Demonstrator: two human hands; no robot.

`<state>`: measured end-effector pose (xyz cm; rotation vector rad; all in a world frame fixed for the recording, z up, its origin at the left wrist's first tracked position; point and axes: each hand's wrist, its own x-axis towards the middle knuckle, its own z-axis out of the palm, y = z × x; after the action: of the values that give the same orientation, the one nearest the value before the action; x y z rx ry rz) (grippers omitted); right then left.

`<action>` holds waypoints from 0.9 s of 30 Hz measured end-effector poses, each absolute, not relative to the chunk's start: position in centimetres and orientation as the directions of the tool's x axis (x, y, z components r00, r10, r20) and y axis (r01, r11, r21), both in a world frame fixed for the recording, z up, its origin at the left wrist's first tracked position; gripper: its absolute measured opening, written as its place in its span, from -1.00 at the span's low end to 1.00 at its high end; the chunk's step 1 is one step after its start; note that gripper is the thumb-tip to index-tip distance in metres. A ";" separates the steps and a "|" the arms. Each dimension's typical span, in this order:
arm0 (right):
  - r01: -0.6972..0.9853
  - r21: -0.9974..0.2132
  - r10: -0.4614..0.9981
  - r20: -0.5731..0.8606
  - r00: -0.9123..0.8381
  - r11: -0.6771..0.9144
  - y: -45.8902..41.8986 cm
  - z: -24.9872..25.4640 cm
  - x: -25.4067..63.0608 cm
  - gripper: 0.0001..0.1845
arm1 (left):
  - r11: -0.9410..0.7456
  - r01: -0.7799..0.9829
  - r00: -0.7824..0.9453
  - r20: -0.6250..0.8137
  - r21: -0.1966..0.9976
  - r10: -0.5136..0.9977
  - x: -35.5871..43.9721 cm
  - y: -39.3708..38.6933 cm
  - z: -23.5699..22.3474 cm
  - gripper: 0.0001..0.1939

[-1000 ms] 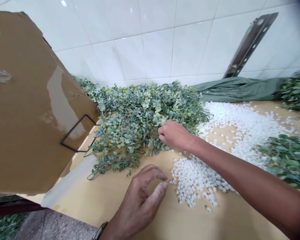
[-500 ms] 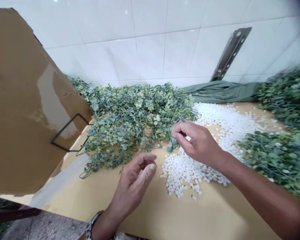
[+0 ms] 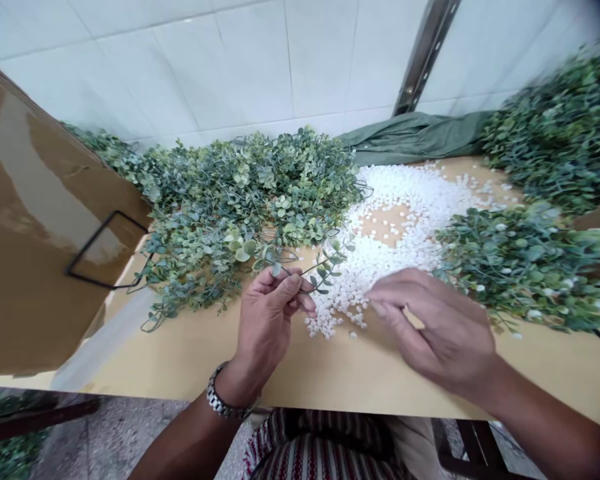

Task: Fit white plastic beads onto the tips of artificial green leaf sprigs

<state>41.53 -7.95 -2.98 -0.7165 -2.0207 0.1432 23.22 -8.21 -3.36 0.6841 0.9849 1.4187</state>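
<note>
My left hand (image 3: 270,317), with a metal-banded watch (image 3: 223,393) at the wrist, pinches a leafy artificial sprig (image 3: 325,270) by its thin stem. The sprig's leaves stick out on both sides of the fingers, over the table. My right hand (image 3: 440,327) hovers to the right, slightly blurred, its thumb and forefinger pressed together. Whether anything small sits between those fingertips I cannot make out. Behind and between the hands lie many small white plastic pieces (image 3: 405,190), spread loose. A large heap of green artificial sprigs (image 3: 205,193) lies behind my left hand.
A bunch of sprigs with white bits on it (image 3: 525,267) lies at the right, with another green heap (image 3: 560,133) behind. A cardboard box (image 3: 35,267) stands at the left beside a black wire frame (image 3: 93,243). Green cloth (image 3: 420,137) runs along the tiled wall.
My right hand has drawn a sprig from the heap, and my left hand now holds it. The right hand has moved away to the right. The view has shifted right and down.
</note>
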 end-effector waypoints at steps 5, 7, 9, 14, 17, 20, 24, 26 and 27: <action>0.161 -0.901 0.873 0.324 -0.364 0.402 -9.9 -5.1 40.3 -0.79 | 0.118 -0.638 -0.069 -0.209 0.761 0.975 25.8 -9.1 -3.4 -0.82; 0.006 -0.962 0.905 0.254 -0.342 0.272 -9.7 -5.4 39.7 -0.74 | 0.116 -0.675 -0.077 -0.226 0.729 0.971 26.7 -9.5 -3.5 -0.79; -0.127 -0.971 0.926 0.234 -0.297 0.204 -9.5 -5.4 39.4 -0.71 | 0.115 -0.666 -0.081 -0.225 0.737 0.971 27.3 -9.8 -3.6 -0.79; -0.258 -0.966 0.982 0.068 -0.175 0.020 -9.4 -5.7 39.9 -0.66 | 0.252 -0.489 0.093 -0.238 0.835 0.967 27.1 -10.5 -4.2 -0.82; -0.108 -0.994 0.986 -0.013 -0.164 -0.031 -9.6 -6.2 40.6 -0.58 | 0.222 -0.361 0.044 -0.222 0.906 0.974 26.5 -10.7 -4.6 -0.80; 0.027 -0.998 0.973 -0.061 -0.221 -0.056 -9.9 -6.4 40.9 -0.57 | 0.199 -0.382 0.050 -0.194 0.903 0.980 26.1 -10.6 -4.9 -0.72; 0.067 -0.996 0.966 -0.079 -0.246 -0.064 -10.4 -6.2 40.9 -0.66 | 0.264 -0.510 0.129 -0.231 0.819 0.964 26.1 -10.5 -5.0 -0.72; 0.079 -0.994 0.963 -0.095 -0.252 -0.077 -10.7 -6.3 40.7 -0.67 | 0.277 -0.553 0.128 -0.248 0.786 0.960 26.2 -10.7 -5.0 -0.69; 0.090 -0.992 0.961 -0.106 -0.257 -0.086 -10.8 -6.4 40.6 -0.67 | 0.279 -0.572 0.128 -0.253 0.771 0.959 26.2 -10.8 -5.0 -0.65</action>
<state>40.58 -10.82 -6.38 -1.2035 -1.4155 1.4406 26.19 -10.78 -4.99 0.5714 0.8372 1.2059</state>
